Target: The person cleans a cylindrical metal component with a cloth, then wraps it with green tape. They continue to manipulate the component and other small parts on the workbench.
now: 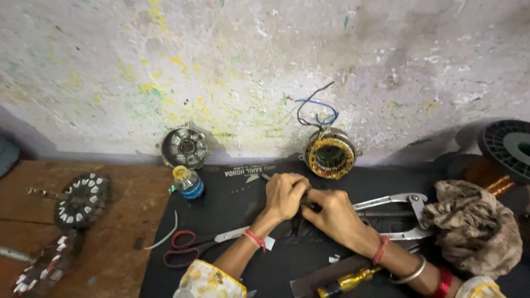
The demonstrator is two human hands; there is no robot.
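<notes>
A slim dark rod-like tool (276, 180) was held between both hands over the middle of the black mat (232, 221), its pale tip projecting up and left past the knuckles; its exact kind could not be told. The left hand (284, 196) was closed around its forward part, and the right hand (331, 212) was clamped on its rear end, the two hands touching each other. The tool was judged light, stiff and narrow, probably smooth enough to turn in the fingers, so a firm pinch along the shaft close to the working end seemed the best hold. A wound motor stator (330, 156) with copper coils and loose wires was leaned against the wall just beyond the hands, and a metal motor housing (185, 147) stood further left. A small bottle (187, 182) was set near the left hand. Red-handled scissors (190, 246) lay beside the left forearm, pliers (395, 212) beside the right wrist, and a yellow-handled screwdriver (348, 281) beneath the right forearm.
</notes>
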